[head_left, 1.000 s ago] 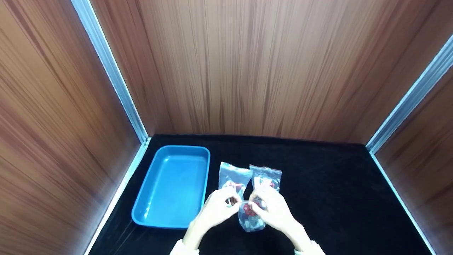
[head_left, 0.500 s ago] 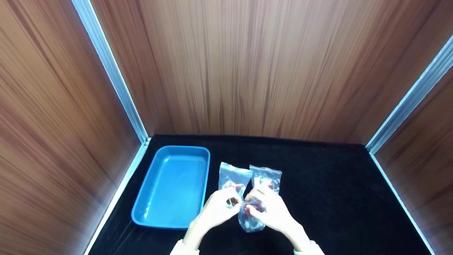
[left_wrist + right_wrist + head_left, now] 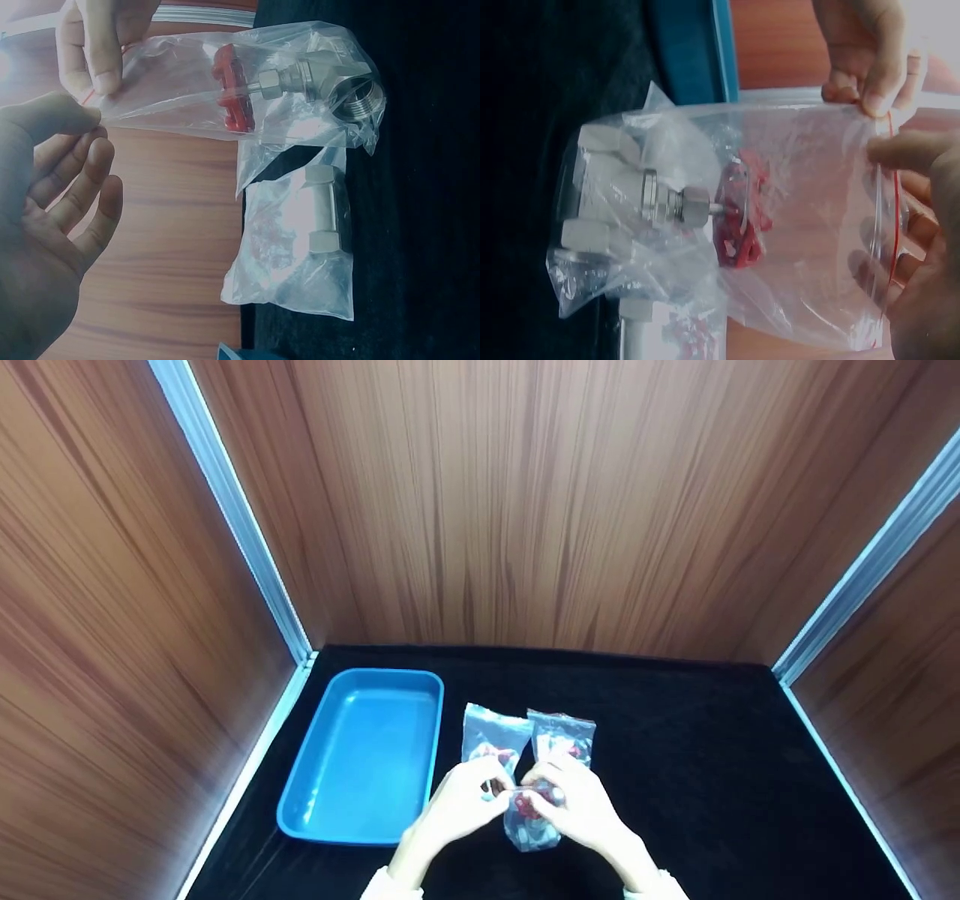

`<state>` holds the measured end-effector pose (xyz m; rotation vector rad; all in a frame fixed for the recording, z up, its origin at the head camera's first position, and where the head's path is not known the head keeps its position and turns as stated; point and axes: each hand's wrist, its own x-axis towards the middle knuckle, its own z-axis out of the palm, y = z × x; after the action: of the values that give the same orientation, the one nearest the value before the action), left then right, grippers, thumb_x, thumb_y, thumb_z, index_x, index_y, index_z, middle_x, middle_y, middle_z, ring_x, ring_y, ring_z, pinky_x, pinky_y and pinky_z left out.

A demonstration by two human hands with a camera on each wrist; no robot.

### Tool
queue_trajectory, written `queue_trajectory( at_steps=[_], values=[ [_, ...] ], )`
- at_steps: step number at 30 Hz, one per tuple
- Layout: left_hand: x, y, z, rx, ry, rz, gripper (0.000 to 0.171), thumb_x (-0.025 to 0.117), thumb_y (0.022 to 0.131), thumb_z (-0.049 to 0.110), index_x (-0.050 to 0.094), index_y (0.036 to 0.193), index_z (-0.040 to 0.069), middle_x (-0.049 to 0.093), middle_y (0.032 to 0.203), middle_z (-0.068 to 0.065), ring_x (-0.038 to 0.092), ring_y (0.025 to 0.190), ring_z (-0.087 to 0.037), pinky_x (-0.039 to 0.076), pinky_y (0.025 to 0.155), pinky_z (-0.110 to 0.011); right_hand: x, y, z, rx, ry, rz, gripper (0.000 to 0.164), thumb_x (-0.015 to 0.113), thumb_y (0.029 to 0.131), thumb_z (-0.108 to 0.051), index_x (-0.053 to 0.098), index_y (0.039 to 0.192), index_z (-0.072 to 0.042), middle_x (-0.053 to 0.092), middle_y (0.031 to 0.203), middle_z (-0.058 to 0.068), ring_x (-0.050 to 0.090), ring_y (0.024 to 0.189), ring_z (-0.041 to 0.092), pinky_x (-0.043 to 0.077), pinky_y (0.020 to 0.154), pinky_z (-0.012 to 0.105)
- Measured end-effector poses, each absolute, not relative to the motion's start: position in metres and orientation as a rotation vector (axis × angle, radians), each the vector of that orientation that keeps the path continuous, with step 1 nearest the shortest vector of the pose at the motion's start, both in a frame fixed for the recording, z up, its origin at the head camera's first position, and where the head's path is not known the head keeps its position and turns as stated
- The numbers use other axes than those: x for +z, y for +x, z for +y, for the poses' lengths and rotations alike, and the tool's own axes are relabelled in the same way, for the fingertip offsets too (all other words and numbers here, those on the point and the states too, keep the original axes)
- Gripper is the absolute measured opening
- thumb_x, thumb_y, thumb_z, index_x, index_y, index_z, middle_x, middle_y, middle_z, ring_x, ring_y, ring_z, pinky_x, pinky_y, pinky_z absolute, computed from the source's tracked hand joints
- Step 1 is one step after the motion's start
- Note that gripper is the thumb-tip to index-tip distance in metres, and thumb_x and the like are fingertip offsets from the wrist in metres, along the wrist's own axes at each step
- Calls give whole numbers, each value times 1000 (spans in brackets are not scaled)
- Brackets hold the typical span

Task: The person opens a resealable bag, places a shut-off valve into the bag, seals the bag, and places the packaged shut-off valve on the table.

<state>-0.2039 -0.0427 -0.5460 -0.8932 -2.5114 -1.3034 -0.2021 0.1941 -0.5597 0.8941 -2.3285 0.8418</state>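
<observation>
A clear zip bag (image 3: 531,834) hangs between both hands, its mouth at the top. Inside it lies a metal valve (image 3: 607,191) with a red handwheel (image 3: 740,214). My left hand (image 3: 465,796) pinches one corner of the mouth between thumb and forefinger. Along the red zip strip (image 3: 896,225), the thumb and fingers of my right hand (image 3: 577,804) grip the bag from both sides, close to the left fingertips. Behind the hands, two more clear bags (image 3: 496,729) with valves lie side by side on the black cloth, partly covered by the hands.
A blue tray (image 3: 360,761) stands on the black cloth (image 3: 697,750) to the left, its near right edge close to my left wrist. Wood-grain panels (image 3: 480,510) with metal corner rails (image 3: 240,510) enclose the back and sides.
My right fingers have shifted slightly left along the bag's mouth toward my left hand. The left hand and the other bags have stayed in place.
</observation>
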Motion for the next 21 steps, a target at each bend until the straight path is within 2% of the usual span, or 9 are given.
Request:
queue_trajectory(
  at_steps=[3,6,13,18,21],
  values=[
    [-546,-204,-43,-1295,-904,-2502,14,77,89,10,73,90,24,72,85,10,62,80,2,53,73,-18,-559,-202,197,848,891,-2336,24,85,78,-19,72,95,-29,65,99,-15,63,88,9,51,80,25],
    [-545,-204,-42,-1305,-908,-2489,15,78,88,9,73,89,23,73,85,10,63,80,2,53,73,-17,-559,-204,198,875,900,-2327,20,84,79,-19,70,91,-28,63,98,-14,63,88,11,50,82,24],
    [-546,-205,-43,-1308,-908,-2493,15,77,89,9,73,90,24,73,86,11,64,79,0,53,72,-17,-562,-207,197,883,940,-2289,19,81,79,-17,68,90,-26,60,87,-4,57,78,12,45,75,21],
    [-546,-206,-44,-1318,-887,-2512,15,77,88,10,73,89,24,72,85,12,62,79,2,53,73,-18,-560,-208,199,862,929,-2303,23,84,80,-19,70,94,-29,62,94,-10,60,84,10,45,82,19],
    [-547,-206,-44,-1339,-883,-2517,16,76,88,9,73,89,25,72,84,12,62,79,2,53,73,-19,-561,-209,203,828,912,-2320,24,86,77,-21,72,95,-29,66,100,-14,65,95,11,50,89,26]
  ],
)
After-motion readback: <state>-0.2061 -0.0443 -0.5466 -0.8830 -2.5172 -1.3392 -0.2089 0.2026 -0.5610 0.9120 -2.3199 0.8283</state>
